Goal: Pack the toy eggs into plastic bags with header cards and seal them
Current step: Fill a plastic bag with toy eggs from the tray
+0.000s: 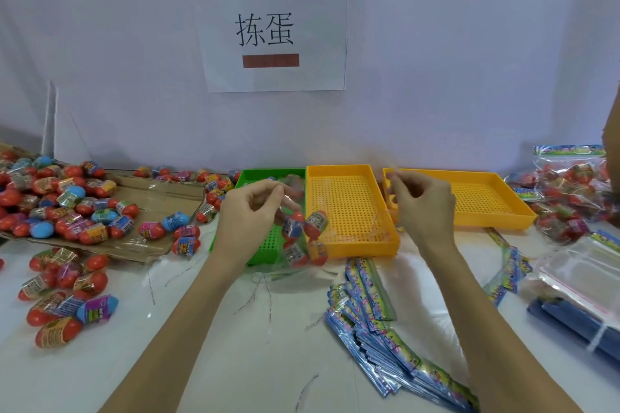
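Nearest camera: fanned stack of blue printed header cards [385, 322] on white table [208, 362], right of centre. Left hand [250, 211] pinches top edge of clear plastic bag [295, 238], several red-and-blue toy eggs [302, 231] hanging inside it, over green perforated tray [265, 245]. Right hand [424, 208] raised over the gap between two yellow perforated trays [352, 211], thumb and forefinger pinched on something thin; can't tell what. Loose toy eggs piled on flattened cardboard [144, 198] far left. Sealed packs [570, 184] stacked far right.
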Action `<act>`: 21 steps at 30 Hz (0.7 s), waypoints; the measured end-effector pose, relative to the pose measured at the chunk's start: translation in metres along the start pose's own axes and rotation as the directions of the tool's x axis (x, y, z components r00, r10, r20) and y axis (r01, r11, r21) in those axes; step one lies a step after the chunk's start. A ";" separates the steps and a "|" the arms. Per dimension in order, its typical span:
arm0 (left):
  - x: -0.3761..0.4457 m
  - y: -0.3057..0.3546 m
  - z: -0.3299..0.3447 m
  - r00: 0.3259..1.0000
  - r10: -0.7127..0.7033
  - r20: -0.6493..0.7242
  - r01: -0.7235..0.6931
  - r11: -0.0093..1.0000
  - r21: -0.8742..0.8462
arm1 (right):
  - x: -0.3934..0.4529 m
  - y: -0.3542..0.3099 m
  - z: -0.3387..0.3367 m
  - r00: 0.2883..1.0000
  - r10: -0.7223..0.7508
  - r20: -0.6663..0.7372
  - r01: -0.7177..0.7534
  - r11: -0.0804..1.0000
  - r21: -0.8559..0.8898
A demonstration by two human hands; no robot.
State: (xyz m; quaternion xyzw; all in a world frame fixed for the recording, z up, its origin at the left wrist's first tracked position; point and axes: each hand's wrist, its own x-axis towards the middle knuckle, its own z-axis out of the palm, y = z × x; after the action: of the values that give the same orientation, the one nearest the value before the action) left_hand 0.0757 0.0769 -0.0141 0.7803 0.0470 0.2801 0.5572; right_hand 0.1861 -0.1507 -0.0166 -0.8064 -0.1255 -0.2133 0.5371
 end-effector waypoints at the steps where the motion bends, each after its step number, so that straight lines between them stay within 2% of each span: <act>1: 0.000 0.000 -0.001 1.000 -0.009 0.000 0.009 1.000 -0.010 | 0.003 0.005 -0.004 0.991 0.001 0.130 0.017 0.990 -0.137; 3: 0.000 0.000 0.000 1.000 -0.016 0.015 0.016 1.000 -0.026 | 0.005 0.012 -0.005 0.916 0.019 0.402 0.116 0.944 -0.309; 4: 0.000 0.000 0.000 0.999 -0.013 0.030 0.014 0.999 -0.032 | 0.005 0.011 -0.004 0.891 0.012 0.455 0.154 0.933 -0.324; 6: -0.001 0.001 0.002 0.998 -0.004 0.055 0.006 0.999 -0.045 | 0.000 0.004 0.000 0.903 -0.067 0.424 0.205 0.936 -0.288; 8: -0.001 0.001 0.002 0.998 0.010 0.064 -0.006 0.998 -0.055 | -0.001 -0.004 0.001 0.935 -0.176 0.308 0.262 0.928 -0.265; 10: -0.001 0.001 0.002 0.998 0.025 0.064 -0.021 0.998 -0.061 | -0.005 -0.010 0.001 0.925 -0.254 0.281 0.326 0.912 -0.248; 12: -0.002 0.002 0.002 0.997 0.037 0.062 -0.033 0.997 -0.072 | -0.008 -0.015 0.004 0.897 -0.246 0.367 0.335 0.920 -0.203; 17: -0.002 0.005 0.003 0.999 0.042 -0.021 -0.044 0.996 -0.080 | -0.013 -0.019 0.009 0.795 -0.165 0.584 0.242 0.969 -0.056; 19: -0.002 0.005 0.002 0.999 0.030 -0.034 -0.032 0.997 -0.070 | -0.013 -0.019 0.006 0.785 -0.143 0.602 0.232 0.970 -0.073; 21: -0.002 0.005 0.002 0.999 0.026 -0.041 -0.029 0.998 -0.058 | -0.011 -0.018 0.004 0.805 -0.137 0.577 0.266 0.953 -0.145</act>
State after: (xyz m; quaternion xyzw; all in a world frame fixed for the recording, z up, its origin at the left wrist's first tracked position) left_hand 0.0741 0.0733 -0.0108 0.7583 0.0393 0.3048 0.5749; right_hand 0.1694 -0.1393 -0.0085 -0.8692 -0.3386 -0.0360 0.3586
